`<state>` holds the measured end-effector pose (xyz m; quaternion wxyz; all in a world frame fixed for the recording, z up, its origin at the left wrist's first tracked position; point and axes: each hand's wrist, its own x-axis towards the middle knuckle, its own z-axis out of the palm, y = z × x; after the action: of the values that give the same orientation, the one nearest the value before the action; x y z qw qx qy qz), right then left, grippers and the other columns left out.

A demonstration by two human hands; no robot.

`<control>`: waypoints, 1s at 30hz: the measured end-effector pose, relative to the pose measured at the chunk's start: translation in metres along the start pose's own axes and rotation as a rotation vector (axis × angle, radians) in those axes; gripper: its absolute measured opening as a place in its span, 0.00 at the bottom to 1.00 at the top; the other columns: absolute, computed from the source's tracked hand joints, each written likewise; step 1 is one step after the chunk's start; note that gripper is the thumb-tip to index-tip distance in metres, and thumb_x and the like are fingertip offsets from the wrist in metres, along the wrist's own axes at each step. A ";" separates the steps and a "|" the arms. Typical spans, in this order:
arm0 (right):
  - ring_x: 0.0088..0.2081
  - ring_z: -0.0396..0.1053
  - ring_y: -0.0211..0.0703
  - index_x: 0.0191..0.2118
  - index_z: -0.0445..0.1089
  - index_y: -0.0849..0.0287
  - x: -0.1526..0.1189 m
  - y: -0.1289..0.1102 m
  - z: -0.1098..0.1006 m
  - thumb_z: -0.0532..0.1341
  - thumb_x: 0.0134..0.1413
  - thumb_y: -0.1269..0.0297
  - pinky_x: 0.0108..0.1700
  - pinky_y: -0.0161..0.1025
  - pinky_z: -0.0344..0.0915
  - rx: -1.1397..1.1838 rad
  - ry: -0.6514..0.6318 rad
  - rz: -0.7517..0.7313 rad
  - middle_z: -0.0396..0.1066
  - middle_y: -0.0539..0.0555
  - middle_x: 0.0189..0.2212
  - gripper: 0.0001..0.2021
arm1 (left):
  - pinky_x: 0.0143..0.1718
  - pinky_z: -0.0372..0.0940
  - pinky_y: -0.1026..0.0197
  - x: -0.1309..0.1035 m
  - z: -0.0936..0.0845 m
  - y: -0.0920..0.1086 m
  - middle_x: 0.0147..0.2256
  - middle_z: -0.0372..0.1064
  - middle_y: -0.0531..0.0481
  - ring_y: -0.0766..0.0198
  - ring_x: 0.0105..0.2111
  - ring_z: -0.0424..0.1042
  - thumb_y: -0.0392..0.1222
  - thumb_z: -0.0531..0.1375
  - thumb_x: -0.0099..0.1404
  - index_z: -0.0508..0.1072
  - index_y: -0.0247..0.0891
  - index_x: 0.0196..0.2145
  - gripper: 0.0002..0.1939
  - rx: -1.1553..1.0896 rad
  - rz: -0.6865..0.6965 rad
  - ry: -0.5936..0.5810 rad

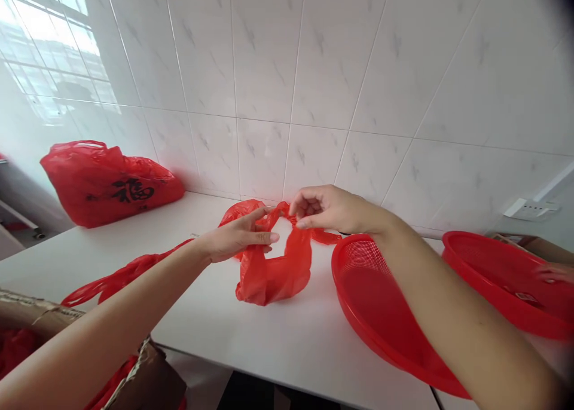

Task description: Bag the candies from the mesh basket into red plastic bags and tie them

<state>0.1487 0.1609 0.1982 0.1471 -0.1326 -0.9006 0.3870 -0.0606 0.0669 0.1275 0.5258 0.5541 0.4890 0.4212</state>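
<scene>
Fingers of left hand and right hand at one red plastic bag, on white table.
Left: thumb and forefinger spread, red film between. Right: fingers curled at bag's upper edge; cannot tell whether pinching. Bag stands between bulging red bag with black 福 and perforated red basket.

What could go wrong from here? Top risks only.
1. The thin, crumpled red bag between the left hand and right hand could tear if tugged unevenly.
2. The red basket sits close to the right forearm in view; an elbow swing might knock it.
3. The cardboard box has ragged edges near the left forearm, which might scrape it.
</scene>
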 end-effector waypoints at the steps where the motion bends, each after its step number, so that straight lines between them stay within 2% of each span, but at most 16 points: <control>1: 0.35 0.68 0.37 0.35 0.69 0.56 0.009 -0.001 0.007 0.61 0.50 0.66 0.38 0.38 0.66 0.032 0.017 -0.052 0.70 0.50 0.32 0.04 | 0.41 0.66 0.54 0.003 0.003 -0.001 0.31 0.66 0.55 0.64 0.32 0.70 0.44 0.67 0.56 0.62 0.47 0.56 0.31 0.041 -0.014 -0.002; 3: 0.35 0.68 0.37 0.35 0.69 0.56 0.024 -0.002 0.022 0.61 0.52 0.66 0.37 0.37 0.67 0.088 0.122 -0.139 0.70 0.50 0.34 0.04 | 0.35 0.66 0.58 0.008 0.009 -0.002 0.26 0.60 0.57 0.68 0.26 0.64 0.44 0.67 0.55 0.69 0.43 0.44 0.20 0.109 -0.027 -0.027; 5: 0.35 0.68 0.37 0.38 0.68 0.55 0.034 0.003 0.036 0.59 0.54 0.64 0.33 0.36 0.66 0.125 0.231 -0.148 0.69 0.50 0.36 0.05 | 0.28 0.62 0.61 0.011 0.012 -0.002 0.21 0.50 0.60 0.70 0.21 0.54 0.48 0.64 0.58 0.71 0.40 0.33 0.11 0.133 -0.027 -0.048; 7: 0.36 0.68 0.38 0.42 0.67 0.52 0.036 0.015 0.047 0.59 0.55 0.61 0.30 0.36 0.66 0.119 0.277 -0.090 0.69 0.51 0.38 0.09 | 0.25 0.59 0.62 0.012 0.011 -0.004 0.19 0.40 0.61 0.71 0.18 0.46 0.53 0.58 0.62 0.70 0.39 0.28 0.14 0.108 -0.031 -0.019; 10: 0.37 0.68 0.39 0.43 0.67 0.54 0.030 0.041 0.058 0.60 0.55 0.58 0.36 0.40 0.67 0.094 0.246 -0.009 0.69 0.51 0.38 0.10 | 0.24 0.57 0.62 0.011 0.008 -0.010 0.19 0.37 0.61 0.70 0.18 0.43 0.57 0.54 0.64 0.67 0.40 0.24 0.20 0.046 -0.066 0.064; 13: 0.34 0.68 0.37 0.36 0.65 0.57 0.019 0.057 0.065 0.60 0.56 0.60 0.39 0.41 0.67 0.187 0.254 -0.010 0.69 0.49 0.31 0.07 | 0.26 0.59 0.61 0.008 0.006 -0.016 0.17 0.42 0.61 0.70 0.17 0.45 0.58 0.54 0.64 0.63 0.40 0.23 0.21 0.000 -0.084 0.069; 15: 0.33 0.68 0.37 0.33 0.64 0.57 0.008 0.053 0.070 0.60 0.55 0.60 0.39 0.40 0.67 0.259 0.342 -0.028 0.67 0.48 0.29 0.07 | 0.29 0.61 0.60 0.005 0.005 -0.019 0.18 0.54 0.58 0.69 0.19 0.52 0.56 0.54 0.65 0.64 0.40 0.25 0.19 -0.017 -0.055 0.051; 17: 0.33 0.68 0.37 0.33 0.65 0.56 -0.005 0.040 0.075 0.62 0.54 0.59 0.38 0.39 0.66 0.329 0.386 -0.054 0.67 0.48 0.30 0.08 | 0.32 0.63 0.58 0.000 0.004 -0.020 0.23 0.65 0.52 0.67 0.22 0.60 0.55 0.54 0.65 0.67 0.39 0.29 0.17 -0.028 -0.007 0.012; 20: 0.34 0.68 0.38 0.35 0.66 0.54 -0.022 0.023 0.085 0.63 0.54 0.58 0.39 0.39 0.66 0.445 0.249 -0.107 0.68 0.48 0.30 0.07 | 0.35 0.64 0.58 -0.009 0.001 -0.018 0.27 0.69 0.48 0.64 0.26 0.65 0.52 0.55 0.65 0.73 0.38 0.30 0.15 0.014 0.035 -0.097; 21: 0.35 0.68 0.38 0.35 0.67 0.54 -0.023 0.023 0.089 0.63 0.55 0.58 0.41 0.39 0.66 0.458 0.242 -0.119 0.69 0.49 0.31 0.07 | 0.35 0.64 0.58 -0.011 0.000 -0.016 0.27 0.69 0.48 0.63 0.27 0.66 0.51 0.57 0.64 0.74 0.38 0.30 0.14 0.062 0.043 -0.122; 24: 0.43 0.67 0.40 0.40 0.67 0.52 -0.014 0.041 0.104 0.57 0.60 0.53 0.48 0.41 0.63 0.434 0.412 -0.081 0.70 0.51 0.37 0.10 | 0.37 0.64 0.58 -0.015 0.001 -0.016 0.33 0.72 0.48 0.61 0.33 0.69 0.46 0.60 0.61 0.76 0.40 0.32 0.09 0.287 0.086 -0.141; 27: 0.43 0.67 0.41 0.45 0.67 0.51 0.005 0.071 0.123 0.51 0.63 0.50 0.47 0.40 0.62 0.448 0.439 0.023 0.69 0.50 0.37 0.14 | 0.33 0.63 0.61 -0.010 0.005 -0.026 0.33 0.73 0.50 0.61 0.33 0.70 0.38 0.59 0.58 0.74 0.41 0.31 0.03 0.494 0.149 -0.061; 30: 0.30 0.64 0.38 0.44 0.67 0.52 0.015 0.090 0.142 0.52 0.62 0.50 0.35 0.37 0.63 0.580 0.436 0.065 0.66 0.47 0.27 0.14 | 0.24 0.59 0.64 -0.003 0.011 -0.044 0.27 0.69 0.53 0.65 0.26 0.69 0.29 0.53 0.55 0.67 0.40 0.28 0.08 0.666 0.208 0.176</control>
<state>0.0936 0.1323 0.0409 0.3547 -0.1933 -0.6960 0.5936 -0.0548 0.0610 0.0829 0.2264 0.7034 0.5840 0.3362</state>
